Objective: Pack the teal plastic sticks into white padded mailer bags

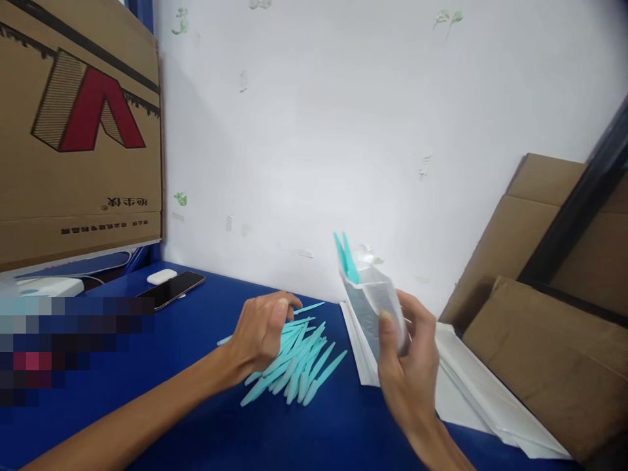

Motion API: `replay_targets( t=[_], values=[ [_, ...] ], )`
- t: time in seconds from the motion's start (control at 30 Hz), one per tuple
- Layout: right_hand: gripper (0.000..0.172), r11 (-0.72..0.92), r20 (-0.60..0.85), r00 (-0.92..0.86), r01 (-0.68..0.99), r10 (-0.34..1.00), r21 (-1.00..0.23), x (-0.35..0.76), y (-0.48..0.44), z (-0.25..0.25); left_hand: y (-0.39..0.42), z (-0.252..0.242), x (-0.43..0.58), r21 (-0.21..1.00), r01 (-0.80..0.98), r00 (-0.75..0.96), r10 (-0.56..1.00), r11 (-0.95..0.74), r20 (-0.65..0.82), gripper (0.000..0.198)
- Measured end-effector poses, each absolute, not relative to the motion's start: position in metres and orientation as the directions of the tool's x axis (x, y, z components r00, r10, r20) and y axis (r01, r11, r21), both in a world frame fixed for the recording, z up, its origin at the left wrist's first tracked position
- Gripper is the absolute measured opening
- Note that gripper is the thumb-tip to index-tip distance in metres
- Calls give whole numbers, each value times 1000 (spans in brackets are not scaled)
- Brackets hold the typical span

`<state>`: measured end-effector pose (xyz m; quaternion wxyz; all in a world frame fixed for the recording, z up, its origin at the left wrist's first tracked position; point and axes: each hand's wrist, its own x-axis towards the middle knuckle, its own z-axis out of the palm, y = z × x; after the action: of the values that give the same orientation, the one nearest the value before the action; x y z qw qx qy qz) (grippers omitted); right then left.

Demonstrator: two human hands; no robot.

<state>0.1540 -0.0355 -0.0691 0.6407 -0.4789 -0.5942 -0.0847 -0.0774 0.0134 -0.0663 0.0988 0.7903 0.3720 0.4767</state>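
Note:
My right hand (415,360) grips a translucent white plastic bag (367,311) upright, thumb in front and fingers behind. Out of its open top stick a couple of slim teal sticks (350,267) that look like eyebrow razors. Left of the bag, a loose pile of the same teal razors (299,366) lies on the blue table. My left hand (260,330) is over the pile's far left side, its fingers curled down and closed. Its fingertips are partly hidden, so what they hold, if anything, does not show.
Flat white bags (481,389) lie stacked on the blue tabletop (196,418) at the right, beside folded cardboard (544,366). A phone (179,290) and a small white case (161,277) rest at the back left. A large carton (78,183) stands above them; a white wall (304,131) closes the back.

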Motion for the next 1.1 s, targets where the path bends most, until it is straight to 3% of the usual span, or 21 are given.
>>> replay_targets(
  t=[0.13,0.23,0.3,0.47,0.63,0.73,0.83,0.97,1.1],
  values=[
    [42,538,817,315,629,483,-561,151,-37,-73,6,-79,-70,432,489,426,639,-758,640,65],
    [39,552,831,291,636,475,-539,147,-38,-74,-3,-86,-63,441,422,528,610,-792,591,54],
    [39,573,844,274,635,460,-519,145,-40,-75,-12,-87,-59,487,374,572,610,-789,548,49],
    [39,605,873,209,649,442,-461,138,-47,-79,-36,-85,-48,638,243,618,624,-731,479,72],
    [51,660,920,9,694,392,-288,135,-50,-83,-46,-89,-35,778,92,600,658,-621,455,49],
    [39,664,916,-29,698,401,-269,140,-51,-78,-44,-92,-30,853,37,540,728,-521,422,40],
    [36,602,883,41,717,467,-352,148,-48,-69,-41,-93,-31,927,20,480,817,-375,320,43],
    [60,444,682,122,675,721,-589,157,-37,-63,-36,-92,-38,981,-85,468,862,-176,195,36],
    [36,420,472,73,353,878,-836,160,-25,-68,-28,-88,-40,985,-87,476,863,-147,171,22]
  ],
)
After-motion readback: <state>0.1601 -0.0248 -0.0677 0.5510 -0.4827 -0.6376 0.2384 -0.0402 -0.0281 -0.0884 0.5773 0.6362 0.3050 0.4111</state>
